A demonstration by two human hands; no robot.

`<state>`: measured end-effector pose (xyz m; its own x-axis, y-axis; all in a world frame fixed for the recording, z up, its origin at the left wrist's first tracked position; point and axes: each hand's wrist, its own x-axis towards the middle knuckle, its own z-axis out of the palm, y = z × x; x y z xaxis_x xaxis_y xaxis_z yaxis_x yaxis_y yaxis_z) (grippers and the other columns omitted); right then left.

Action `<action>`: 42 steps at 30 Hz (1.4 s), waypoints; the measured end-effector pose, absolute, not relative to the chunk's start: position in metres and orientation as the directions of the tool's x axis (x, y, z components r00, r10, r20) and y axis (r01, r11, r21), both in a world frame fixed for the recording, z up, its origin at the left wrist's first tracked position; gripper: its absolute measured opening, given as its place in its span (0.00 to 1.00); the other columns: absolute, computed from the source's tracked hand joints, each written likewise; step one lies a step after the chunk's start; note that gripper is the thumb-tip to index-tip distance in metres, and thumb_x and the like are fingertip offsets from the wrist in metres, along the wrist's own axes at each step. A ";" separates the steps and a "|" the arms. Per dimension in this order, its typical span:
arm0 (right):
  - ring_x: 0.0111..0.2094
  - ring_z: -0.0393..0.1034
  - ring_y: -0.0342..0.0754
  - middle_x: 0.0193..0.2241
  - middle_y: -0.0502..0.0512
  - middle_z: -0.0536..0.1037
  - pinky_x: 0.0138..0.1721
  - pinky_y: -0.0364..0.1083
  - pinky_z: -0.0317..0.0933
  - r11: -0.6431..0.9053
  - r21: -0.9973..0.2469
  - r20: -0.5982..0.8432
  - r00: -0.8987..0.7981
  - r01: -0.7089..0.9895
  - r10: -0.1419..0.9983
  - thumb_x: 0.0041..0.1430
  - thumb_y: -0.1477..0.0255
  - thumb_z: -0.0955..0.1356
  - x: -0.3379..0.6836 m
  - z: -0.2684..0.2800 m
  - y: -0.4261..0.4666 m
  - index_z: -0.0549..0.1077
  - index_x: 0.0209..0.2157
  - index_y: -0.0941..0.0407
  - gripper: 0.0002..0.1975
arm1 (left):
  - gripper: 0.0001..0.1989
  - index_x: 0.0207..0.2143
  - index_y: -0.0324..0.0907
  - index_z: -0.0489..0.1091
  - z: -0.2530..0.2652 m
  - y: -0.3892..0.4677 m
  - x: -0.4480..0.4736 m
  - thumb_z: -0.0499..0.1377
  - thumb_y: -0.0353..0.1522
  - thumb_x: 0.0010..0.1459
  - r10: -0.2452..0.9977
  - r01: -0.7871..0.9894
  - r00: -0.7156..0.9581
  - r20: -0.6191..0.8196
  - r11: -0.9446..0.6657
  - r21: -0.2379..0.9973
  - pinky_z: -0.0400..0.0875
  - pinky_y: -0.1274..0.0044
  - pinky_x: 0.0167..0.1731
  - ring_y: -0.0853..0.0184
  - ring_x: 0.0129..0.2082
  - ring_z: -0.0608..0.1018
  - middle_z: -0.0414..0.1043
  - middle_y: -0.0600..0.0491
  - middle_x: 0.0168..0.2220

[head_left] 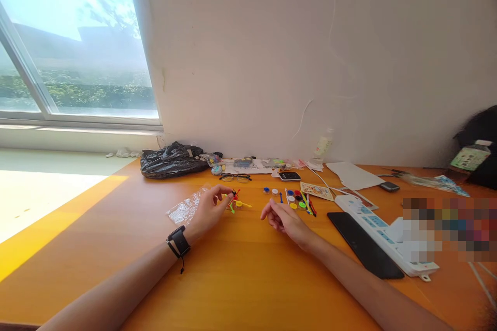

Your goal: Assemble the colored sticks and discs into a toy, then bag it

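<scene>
Small bright plastic pieces in yellow, green and red lie on the wooden table at the fingertips of my left hand. Thumb and forefinger of that hand close around a small black piece; its shape is too small to tell. My right hand rests low over the table with loosely bent fingers, and nothing shows in them. Just beyond it sit several coloured round discs and a blue arrow-shaped stick. More coloured sticks lie beside the discs. A clear plastic bag lies flat behind my left wrist.
Eyeglasses, a black plastic bag and a small black device lie toward the wall. At the right are a printed card, a dark phone-like slab, a white power strip and a bottle.
</scene>
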<state>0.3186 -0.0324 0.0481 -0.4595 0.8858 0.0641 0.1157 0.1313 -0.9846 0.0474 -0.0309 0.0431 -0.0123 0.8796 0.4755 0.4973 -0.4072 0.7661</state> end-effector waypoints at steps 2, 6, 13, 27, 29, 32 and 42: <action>0.22 0.54 0.43 0.20 0.48 0.63 0.24 0.45 0.44 0.135 -0.984 0.066 -0.457 0.120 0.887 0.66 0.42 0.62 0.319 0.047 -0.032 0.79 0.32 0.57 0.32 | 0.12 0.41 0.42 0.79 0.043 -0.030 0.047 0.61 0.40 0.65 0.874 0.466 -0.028 0.485 -0.418 0.780 0.70 0.74 0.34 0.63 0.35 0.80 0.83 0.50 0.39; 0.23 0.54 0.44 0.20 0.49 0.64 0.24 0.45 0.45 0.137 -0.982 0.063 -0.457 0.130 0.887 0.66 0.42 0.62 0.318 0.048 -0.033 0.79 0.32 0.57 0.32 | 0.12 0.37 0.40 0.76 0.042 -0.027 0.046 0.65 0.40 0.62 0.879 0.352 -0.053 0.474 -0.428 0.832 0.76 0.72 0.37 0.61 0.37 0.84 0.83 0.47 0.37; 0.23 0.55 0.43 0.20 0.49 0.64 0.25 0.44 0.46 0.150 -0.978 0.066 -0.462 0.147 0.885 0.68 0.44 0.61 0.319 0.045 -0.033 0.79 0.32 0.57 0.32 | 0.17 0.52 0.41 0.72 0.045 -0.027 0.049 0.64 0.38 0.64 0.883 0.296 0.026 0.469 -0.455 0.840 0.80 0.70 0.42 0.61 0.40 0.85 0.82 0.48 0.41; 0.23 0.55 0.44 0.21 0.48 0.64 0.26 0.45 0.47 0.163 -0.973 0.067 -0.472 0.165 0.879 0.69 0.44 0.61 0.319 0.043 -0.033 0.79 0.32 0.57 0.32 | 0.07 0.40 0.45 0.80 0.037 -0.020 0.047 0.62 0.35 0.63 0.874 0.572 0.089 0.477 -0.437 0.694 0.77 0.71 0.43 0.58 0.45 0.83 0.83 0.49 0.43; 0.23 0.55 0.43 0.21 0.48 0.64 0.25 0.45 0.47 0.164 -0.972 0.067 -0.469 0.169 0.881 0.69 0.44 0.61 0.319 0.043 -0.032 0.79 0.32 0.57 0.32 | 0.07 0.39 0.45 0.80 0.036 -0.021 0.046 0.63 0.35 0.62 0.877 0.578 0.088 0.472 -0.431 0.694 0.77 0.71 0.41 0.58 0.43 0.83 0.83 0.49 0.42; 0.23 0.55 0.44 0.21 0.48 0.64 0.25 0.45 0.47 0.157 -0.973 0.063 -0.461 0.169 0.885 0.69 0.44 0.61 0.319 0.044 -0.033 0.79 0.32 0.57 0.32 | 0.06 0.39 0.45 0.79 0.035 -0.023 0.045 0.63 0.36 0.62 0.872 0.603 0.086 0.482 -0.430 0.671 0.76 0.72 0.40 0.59 0.42 0.82 0.83 0.49 0.41; 0.28 0.62 0.46 0.24 0.48 0.66 0.30 0.46 0.55 0.329 -0.905 0.249 -0.293 0.269 0.923 0.70 0.50 0.62 0.337 0.048 -0.009 0.75 0.36 0.55 0.25 | 0.03 0.37 0.45 0.76 0.046 -0.030 0.044 0.62 0.33 0.62 0.823 0.768 0.041 0.567 -0.389 0.508 0.69 0.70 0.42 0.59 0.42 0.79 0.82 0.51 0.40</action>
<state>0.3374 -0.0092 0.0484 -0.2926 0.9233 0.2488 0.2692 0.3292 -0.9051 0.0438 -0.0304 0.0458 0.0412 0.8228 0.5668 0.7684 -0.3887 0.5084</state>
